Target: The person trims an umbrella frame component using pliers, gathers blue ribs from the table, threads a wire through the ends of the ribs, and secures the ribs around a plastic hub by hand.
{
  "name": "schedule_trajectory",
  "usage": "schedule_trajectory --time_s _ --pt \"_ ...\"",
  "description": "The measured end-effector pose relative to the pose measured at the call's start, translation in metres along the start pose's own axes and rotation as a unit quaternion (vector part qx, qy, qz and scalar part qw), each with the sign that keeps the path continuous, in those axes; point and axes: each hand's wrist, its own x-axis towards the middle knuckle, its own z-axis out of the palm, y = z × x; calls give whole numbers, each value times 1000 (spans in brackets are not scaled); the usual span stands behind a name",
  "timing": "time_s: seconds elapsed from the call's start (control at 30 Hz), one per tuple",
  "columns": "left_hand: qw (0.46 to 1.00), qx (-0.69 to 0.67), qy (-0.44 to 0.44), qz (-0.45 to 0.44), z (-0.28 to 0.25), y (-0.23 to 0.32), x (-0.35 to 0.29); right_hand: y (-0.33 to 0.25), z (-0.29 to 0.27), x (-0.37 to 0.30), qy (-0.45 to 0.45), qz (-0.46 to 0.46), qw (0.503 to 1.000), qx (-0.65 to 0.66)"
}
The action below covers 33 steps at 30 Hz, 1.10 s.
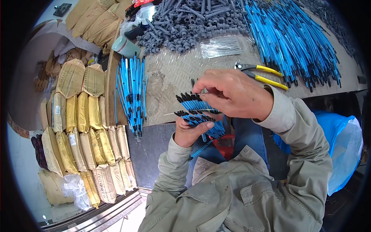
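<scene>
My left hand [188, 133] is wrapped round a bundle of thin blue rods [198, 106] with black tips, held above my lap at the table's near edge. A thin pale wire [169, 114] lies across the bundle and sticks out to its left. Over the bundle's far side, my right hand [239, 92] has thumb and forefinger pinched at the black tips. A small light sliver shows at those fingertips, too fine to make out. Beyond the hands lies a stack of thin silvery wires [220, 46]. Pincers with yellow handles [266, 73] rest beyond my right wrist.
A smaller group of blue rods [131, 92] lies at the table's left edge, by a pale green cup [125, 47]. Grey plastic fittings [189, 25] are heaped at the back; a large pile of blue rods [291, 42] spreads right. Wrapped packages [83, 112] stand left; a blue bag [340, 143] sits right.
</scene>
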Motion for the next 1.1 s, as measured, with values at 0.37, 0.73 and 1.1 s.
schedule_trajectory --time_s 0.37,0.73,1.1 --pt "999 33 -22 25 -3 1 0 -7 5 -1 1 33 999 41" --pt "999 14 -7 29 -1 -2 -6 -13 3 -1 -33 39 997 49" --pt "999 30 -13 35 -2 -2 -7 -15 8 -4 3 24 999 45"
